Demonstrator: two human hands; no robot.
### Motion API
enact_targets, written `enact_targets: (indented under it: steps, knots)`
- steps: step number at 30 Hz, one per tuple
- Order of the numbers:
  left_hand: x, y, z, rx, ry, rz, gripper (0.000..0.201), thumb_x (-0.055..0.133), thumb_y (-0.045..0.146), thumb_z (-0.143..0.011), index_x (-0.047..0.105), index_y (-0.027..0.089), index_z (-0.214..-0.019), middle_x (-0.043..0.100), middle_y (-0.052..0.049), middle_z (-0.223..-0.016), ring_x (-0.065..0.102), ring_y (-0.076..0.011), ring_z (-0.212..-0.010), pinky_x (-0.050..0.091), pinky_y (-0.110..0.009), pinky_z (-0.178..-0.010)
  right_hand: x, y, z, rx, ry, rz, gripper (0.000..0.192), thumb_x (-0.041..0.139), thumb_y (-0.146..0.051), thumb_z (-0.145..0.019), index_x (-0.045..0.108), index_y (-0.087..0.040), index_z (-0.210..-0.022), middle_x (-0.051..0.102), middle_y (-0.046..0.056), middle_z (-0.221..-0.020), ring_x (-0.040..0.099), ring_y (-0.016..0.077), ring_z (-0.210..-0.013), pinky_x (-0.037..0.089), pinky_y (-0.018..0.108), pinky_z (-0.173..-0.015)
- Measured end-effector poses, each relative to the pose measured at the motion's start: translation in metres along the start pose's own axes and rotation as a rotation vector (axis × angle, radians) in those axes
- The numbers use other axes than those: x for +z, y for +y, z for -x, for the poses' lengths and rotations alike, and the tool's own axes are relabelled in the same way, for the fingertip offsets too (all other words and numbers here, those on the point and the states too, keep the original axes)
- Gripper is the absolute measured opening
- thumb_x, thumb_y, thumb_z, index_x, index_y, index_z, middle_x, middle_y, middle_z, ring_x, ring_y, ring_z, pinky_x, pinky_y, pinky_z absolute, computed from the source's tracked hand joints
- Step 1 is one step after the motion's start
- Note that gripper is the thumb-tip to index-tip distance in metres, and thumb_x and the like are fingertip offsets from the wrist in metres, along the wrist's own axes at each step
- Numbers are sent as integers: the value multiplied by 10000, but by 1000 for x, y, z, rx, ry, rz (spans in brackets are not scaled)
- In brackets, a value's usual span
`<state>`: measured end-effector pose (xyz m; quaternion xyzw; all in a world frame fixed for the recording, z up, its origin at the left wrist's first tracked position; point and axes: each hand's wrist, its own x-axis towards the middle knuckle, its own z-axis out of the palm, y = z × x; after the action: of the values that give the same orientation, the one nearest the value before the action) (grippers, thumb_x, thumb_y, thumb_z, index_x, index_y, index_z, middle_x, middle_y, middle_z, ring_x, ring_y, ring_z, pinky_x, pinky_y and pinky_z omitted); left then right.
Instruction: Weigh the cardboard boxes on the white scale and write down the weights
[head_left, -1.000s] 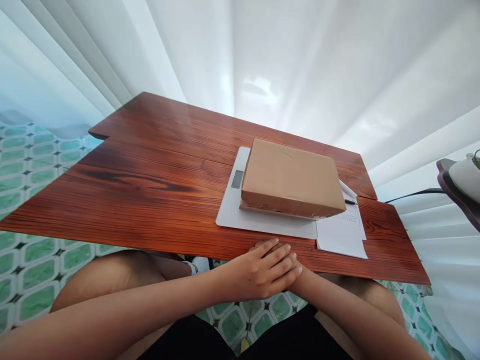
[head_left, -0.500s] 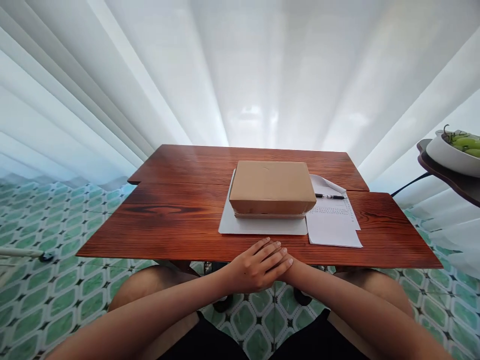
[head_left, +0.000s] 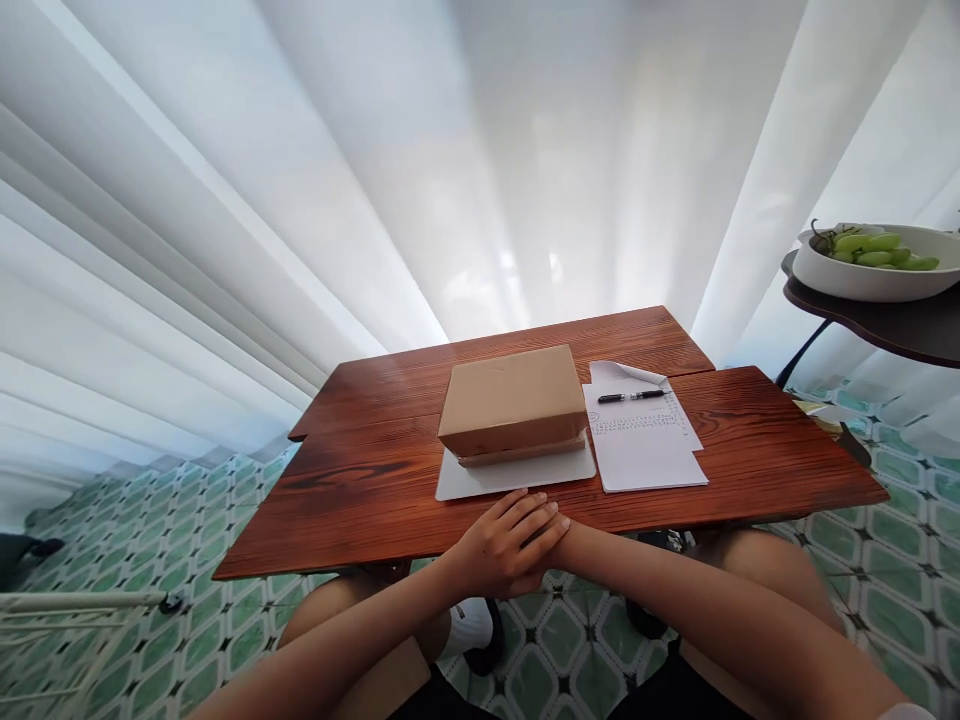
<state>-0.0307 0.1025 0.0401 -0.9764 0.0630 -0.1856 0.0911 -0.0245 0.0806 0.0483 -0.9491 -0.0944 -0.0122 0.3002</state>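
1. Most of my right hand (head_left: pixel 559 535) hides under my left hand (head_left: pixel 504 545); both lie loosely open, gripping nothing, at the desk (head_left: pixel 360 500) edge.
2. The plain brown cardboard box (head_left: pixel 510 400) sits closed on a white scale (head_left: pixel 480 478) just beyond.

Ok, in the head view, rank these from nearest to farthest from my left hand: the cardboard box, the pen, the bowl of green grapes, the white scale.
From the left hand, which lies over the right hand at the table's near edge:
1. White scale, just ahead of the hand.
2. Cardboard box, on top of the scale.
3. Pen, on the paper, ahead and to the right.
4. Bowl of green grapes, on the side table far right.
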Motion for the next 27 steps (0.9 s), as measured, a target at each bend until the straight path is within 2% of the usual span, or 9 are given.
enact_targets:
  steps: [4, 7, 9, 11, 14, 17, 22, 25, 27]
  knots:
    - [1, -7, -2, 48, 51, 30, 599, 546, 371, -870, 506, 115, -1411, 685, -147, -1255, 607, -287, -1231, 465, -466, -1106, 11, -5, 5, -128, -194, -313, 529, 543, -115, -809, 667, -204, -1316, 729, 186, -1095, 690, 444, -1060, 607, 675, -845]
    - [1, -7, -6, 38, 108, 32, 562, 552, 353, -845, 566, 107, -1350, 703, -134, -1225, 638, -280, -1175, 490, -454, -1079, 12, -1, 3, -15, -212, -203, 559, 517, -98, -818, 634, -182, -1358, 720, 204, -1100, 672, 454, -1095, 586, 699, -876]
    - [0, -5, -8, 19, 138, 20, 544, 550, 343, -838, 588, 106, -1327, 708, -129, -1219, 644, -282, -1163, 493, -455, -1075, 9, 11, -1, -24, -218, -166, 578, 487, -100, -836, 592, -158, -1401, 705, 225, -1129, 660, 458, -1116, 576, 715, -879]
    - [0, -3, -8, 2, 146, 1, 533, 541, 338, -844, 589, 120, -1328, 708, -123, -1224, 641, -283, -1175, 487, -455, -1083, 6, 29, -9, -148, -230, -243, 581, 487, -123, -857, 567, -175, -1430, 714, 211, -1114, 677, 436, -1092, 609, 675, -848]
    - [0, -1, -7, -12, 136, -11, 523, 533, 323, -853, 585, 126, -1334, 701, -115, -1245, 636, -290, -1185, 485, -455, -1083, 2, 58, -23, -415, -393, -401, 555, 532, -171, -883, 571, -245, -1432, 736, 157, -1070, 710, 387, -1034, 661, 578, -802]
    - [0, 0, -6, -23, 123, 3, 519, 538, 305, -858, 582, 114, -1339, 688, -119, -1266, 626, -307, -1190, 490, -466, -1064, -1, 76, -33, -474, -491, -388, 533, 519, -194, -903, 572, -251, -1430, 729, 147, -1097, 708, 393, -1040, 658, 596, -796]
    - [-4, 0, -6, -47, 99, 46, 512, 528, 319, -893, 560, 112, -1360, 667, -134, -1294, 606, -312, -1209, 492, -469, -1049, -2, 81, -31, -440, -483, -331, 573, 487, -154, -886, 551, -265, -1444, 728, 135, -1102, 712, 412, -1019, 645, 648, -765]
    - [-6, -1, -5, -63, 91, 64, 519, 528, 335, -905, 542, 114, -1374, 656, -140, -1308, 595, -308, -1222, 484, -469, -1054, -1, 78, -27, -407, -451, -290, 611, 470, -119, -862, 521, -185, -1467, 706, 192, -1141, 701, 445, -1027, 630, 672, -764]
    - [-8, -1, -5, -63, 97, 61, 525, 529, 345, -912, 533, 115, -1383, 656, -138, -1309, 597, -304, -1219, 487, -461, -1048, -2, 75, -26, -385, -367, -283, 635, 454, -108, -852, 492, -145, -1485, 694, 223, -1153, 699, 449, -1027, 636, 656, -738]
